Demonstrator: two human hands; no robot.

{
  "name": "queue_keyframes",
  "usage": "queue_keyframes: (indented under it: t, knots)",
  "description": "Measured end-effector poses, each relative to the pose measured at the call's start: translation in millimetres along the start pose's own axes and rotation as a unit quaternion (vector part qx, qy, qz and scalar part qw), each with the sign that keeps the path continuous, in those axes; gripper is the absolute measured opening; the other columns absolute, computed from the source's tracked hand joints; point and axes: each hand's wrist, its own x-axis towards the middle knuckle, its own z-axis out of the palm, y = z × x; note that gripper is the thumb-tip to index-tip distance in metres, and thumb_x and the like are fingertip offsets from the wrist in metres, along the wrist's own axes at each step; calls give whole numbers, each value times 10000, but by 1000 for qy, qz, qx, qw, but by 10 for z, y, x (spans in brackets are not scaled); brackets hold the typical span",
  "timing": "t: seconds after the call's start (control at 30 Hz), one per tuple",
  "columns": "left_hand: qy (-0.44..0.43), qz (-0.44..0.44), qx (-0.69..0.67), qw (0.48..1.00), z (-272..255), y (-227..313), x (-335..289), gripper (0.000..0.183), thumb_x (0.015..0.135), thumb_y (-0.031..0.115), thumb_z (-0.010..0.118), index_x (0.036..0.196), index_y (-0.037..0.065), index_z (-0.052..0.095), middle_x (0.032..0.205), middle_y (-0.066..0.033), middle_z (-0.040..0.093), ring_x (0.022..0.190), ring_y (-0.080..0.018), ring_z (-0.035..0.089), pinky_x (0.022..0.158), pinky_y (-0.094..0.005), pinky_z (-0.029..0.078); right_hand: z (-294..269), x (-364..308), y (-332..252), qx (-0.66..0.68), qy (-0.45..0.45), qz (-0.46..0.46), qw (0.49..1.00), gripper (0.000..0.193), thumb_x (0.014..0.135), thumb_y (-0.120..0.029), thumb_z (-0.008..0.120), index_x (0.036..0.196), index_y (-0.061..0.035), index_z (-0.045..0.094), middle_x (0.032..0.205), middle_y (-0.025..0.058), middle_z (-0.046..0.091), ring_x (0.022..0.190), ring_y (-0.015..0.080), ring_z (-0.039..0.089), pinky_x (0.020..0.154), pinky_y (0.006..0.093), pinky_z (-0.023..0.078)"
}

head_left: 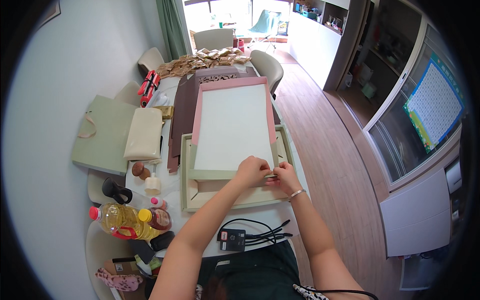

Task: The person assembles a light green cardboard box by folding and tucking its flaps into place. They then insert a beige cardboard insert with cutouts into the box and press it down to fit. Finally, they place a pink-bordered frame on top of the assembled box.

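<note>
A shallow cardboard box lid (232, 127) with a white inside lies at the middle of the table. Its far and side walls are pink, and its near edge is pale green. Beneath its near part sits a larger pale green box tray (187, 197) with a beige inside. At the lid's near right corner, my left hand (253, 170) pinches the edge with fingers closed. Close beside it, my right hand (285, 178) grips the same corner, thumb and fingers together. The fingertips partly hide the corner fold.
Brown cardboard sheets (183, 107) lie under the lid's far left side. Small golden packets (200, 61) pile up at the far end. On the left are a green gift bag (102, 132), a cream pouch (143, 134) and an oil bottle (116, 218). Black cables (260, 235) lie near me.
</note>
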Motion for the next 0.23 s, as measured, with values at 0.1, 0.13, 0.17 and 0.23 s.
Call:
queue_keyframes:
  t: [0.1, 0.13, 0.17, 0.23]
  knots:
    - [104, 187, 122, 969, -77, 120, -230, 174, 727, 233, 751, 847, 110, 722, 815, -20, 656, 759, -245, 568, 657, -374, 489, -123, 42, 21, 9, 4, -4, 1000, 214, 829, -2, 524, 1003, 20, 402, 904, 165, 551, 655, 268, 671, 566, 407, 619]
    - [127, 237, 161, 950, -177, 139, -328, 199, 726, 246, 744, 877, 120, 721, 856, -14, 654, 775, -258, 557, 662, -387, 488, -113, 63, 15, 8, 1, -5, 1000, 221, 828, 0, 524, 1011, 18, 401, 911, 169, 549, 663, 269, 671, 569, 413, 620]
    - [107, 227, 204, 946, -179, 66, -392, 211, 726, 244, 743, 900, 126, 718, 936, -29, 651, 809, -261, 562, 678, -388, 491, -108, 70, 5, 1, 9, -1, 1000, 238, 829, 0, 522, 1030, 16, 396, 917, 169, 549, 666, 276, 671, 553, 422, 613]
    - [68, 202, 290, 933, -109, -185, -469, 242, 728, 239, 740, 947, 139, 711, 1096, -60, 646, 878, -267, 571, 709, -390, 498, -84, 60, -49, -17, 22, 8, 1000, 272, 832, 2, 518, 1068, 11, 384, 929, 169, 549, 672, 291, 673, 521, 441, 599]
